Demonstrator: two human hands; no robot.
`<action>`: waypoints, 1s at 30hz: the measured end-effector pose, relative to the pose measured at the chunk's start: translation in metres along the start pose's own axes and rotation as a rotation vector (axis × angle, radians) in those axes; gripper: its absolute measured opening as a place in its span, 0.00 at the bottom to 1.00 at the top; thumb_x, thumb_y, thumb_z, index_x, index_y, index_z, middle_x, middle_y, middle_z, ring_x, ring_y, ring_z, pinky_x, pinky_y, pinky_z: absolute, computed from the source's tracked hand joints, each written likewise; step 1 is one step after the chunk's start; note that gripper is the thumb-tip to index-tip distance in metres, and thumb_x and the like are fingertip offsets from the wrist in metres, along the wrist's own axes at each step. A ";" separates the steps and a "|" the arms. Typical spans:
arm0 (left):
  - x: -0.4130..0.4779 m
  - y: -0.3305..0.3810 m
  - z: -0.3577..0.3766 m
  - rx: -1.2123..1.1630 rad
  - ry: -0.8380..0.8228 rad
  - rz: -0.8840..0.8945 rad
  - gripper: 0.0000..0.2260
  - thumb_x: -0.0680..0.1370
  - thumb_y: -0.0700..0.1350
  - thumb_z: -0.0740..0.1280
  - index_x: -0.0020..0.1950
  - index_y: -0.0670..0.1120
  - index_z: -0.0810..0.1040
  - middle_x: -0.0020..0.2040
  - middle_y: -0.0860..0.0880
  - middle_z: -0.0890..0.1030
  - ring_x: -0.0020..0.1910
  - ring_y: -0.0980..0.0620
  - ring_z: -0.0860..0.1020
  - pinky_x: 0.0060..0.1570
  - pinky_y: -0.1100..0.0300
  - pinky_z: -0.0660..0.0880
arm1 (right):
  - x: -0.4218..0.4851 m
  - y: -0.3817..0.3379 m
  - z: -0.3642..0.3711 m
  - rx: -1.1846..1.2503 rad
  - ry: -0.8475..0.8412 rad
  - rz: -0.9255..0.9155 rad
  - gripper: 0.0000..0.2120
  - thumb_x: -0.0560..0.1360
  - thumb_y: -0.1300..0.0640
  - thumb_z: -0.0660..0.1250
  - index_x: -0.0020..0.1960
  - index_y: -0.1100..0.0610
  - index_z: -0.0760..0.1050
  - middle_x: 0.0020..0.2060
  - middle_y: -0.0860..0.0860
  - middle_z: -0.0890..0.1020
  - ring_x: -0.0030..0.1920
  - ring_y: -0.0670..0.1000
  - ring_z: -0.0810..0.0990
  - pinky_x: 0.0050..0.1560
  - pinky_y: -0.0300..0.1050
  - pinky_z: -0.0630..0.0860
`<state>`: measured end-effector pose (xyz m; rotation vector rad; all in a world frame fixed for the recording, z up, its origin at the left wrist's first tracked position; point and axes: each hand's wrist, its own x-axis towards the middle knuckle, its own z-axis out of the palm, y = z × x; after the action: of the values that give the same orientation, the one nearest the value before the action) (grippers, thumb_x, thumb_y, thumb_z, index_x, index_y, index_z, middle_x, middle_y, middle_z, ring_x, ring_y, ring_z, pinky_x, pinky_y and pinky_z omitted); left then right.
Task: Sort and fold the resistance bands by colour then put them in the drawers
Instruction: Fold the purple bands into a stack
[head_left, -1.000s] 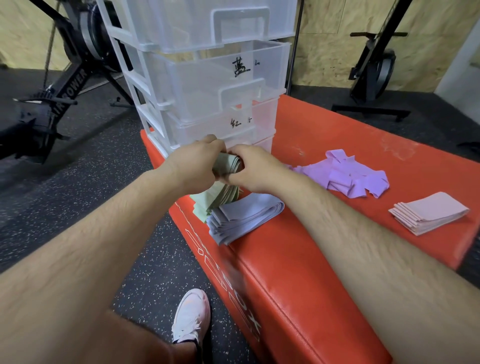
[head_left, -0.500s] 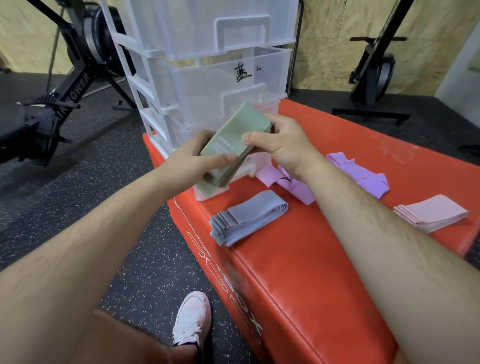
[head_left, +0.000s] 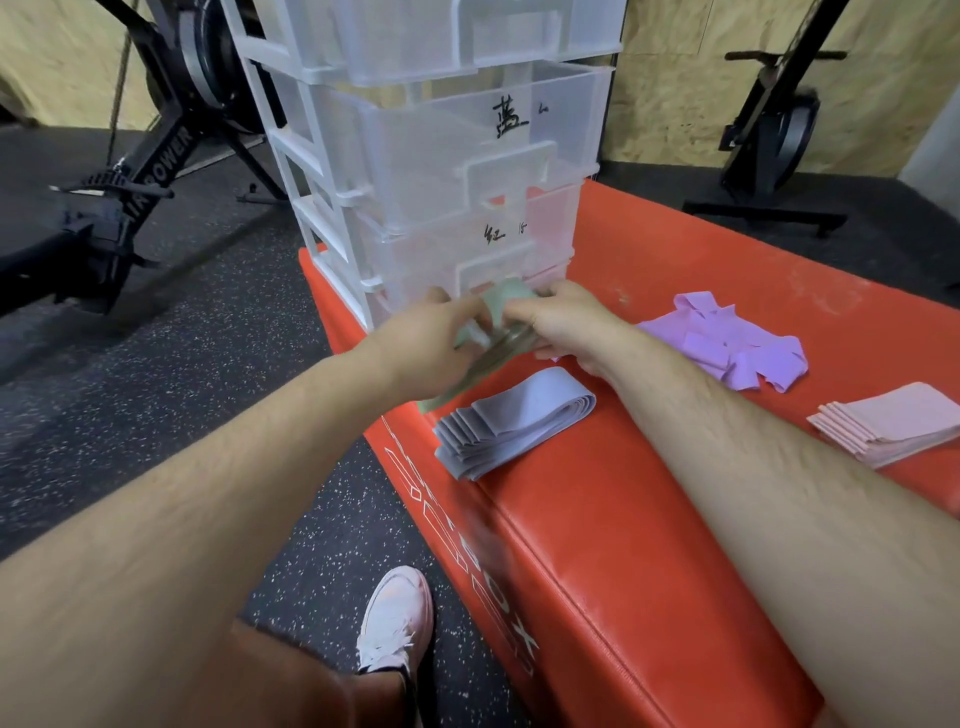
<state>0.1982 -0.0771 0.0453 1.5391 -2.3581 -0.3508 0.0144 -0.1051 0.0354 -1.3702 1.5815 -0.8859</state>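
1. At the foot of the clear drawer tower (head_left: 441, 156), both hands are on the folded green bands (head_left: 506, 304). The left hand (head_left: 431, 343) curls round the nearer end and the right hand (head_left: 566, 325) clasps the farther end. The bundle hangs tilted just in front of the lowest drawer, above the red padded box (head_left: 597, 545).
2. These bands look thin, light and limp. I'd expect the layers to slide and fan apart if gripped by one edge. The safer hold seems to be across the whole thickness, thumb above and fingers beneath, at both ends.
3. The hands hide the lowest drawer's front, so I cannot tell whether it is pulled out far enough to take the bundle.
4. The tower stands at the box's left corner, and the box edge drops to the speckled floor (head_left: 234, 338) just beside the left hand. A slipped band could go over there.
5. The folded blue-grey bands (head_left: 514, 415) lie just under the wrists, near the front edge, so drawing the arms back low might brush them.
6. To the right there is more room. The loose purple bands (head_left: 727, 343) are heaped near the right forearm, and the folded pink stack (head_left: 893, 423) sits well apart.
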 end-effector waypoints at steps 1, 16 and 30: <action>0.004 -0.001 0.004 0.008 -0.016 0.002 0.15 0.78 0.45 0.65 0.64 0.54 0.75 0.55 0.46 0.71 0.48 0.43 0.77 0.54 0.55 0.73 | 0.003 0.002 -0.001 -0.062 0.014 0.004 0.16 0.67 0.52 0.73 0.52 0.55 0.75 0.40 0.52 0.80 0.38 0.52 0.79 0.38 0.47 0.74; 0.030 -0.020 0.030 0.411 -0.111 0.214 0.12 0.78 0.45 0.60 0.57 0.55 0.79 0.61 0.52 0.74 0.62 0.47 0.71 0.63 0.50 0.70 | 0.027 0.033 -0.001 -0.616 0.004 -0.224 0.13 0.68 0.43 0.73 0.48 0.44 0.75 0.43 0.45 0.79 0.43 0.50 0.79 0.35 0.41 0.69; 0.046 0.044 0.058 0.248 -0.065 0.302 0.17 0.78 0.47 0.62 0.68 0.52 0.73 0.64 0.49 0.76 0.64 0.43 0.73 0.64 0.51 0.67 | -0.036 0.055 -0.072 -0.896 -0.042 -0.281 0.17 0.81 0.48 0.56 0.68 0.41 0.74 0.68 0.49 0.74 0.69 0.58 0.70 0.68 0.59 0.69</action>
<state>0.1215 -0.0996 0.0130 1.2520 -2.7181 -0.0400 -0.0713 -0.0617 0.0188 -2.2475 1.8665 -0.2616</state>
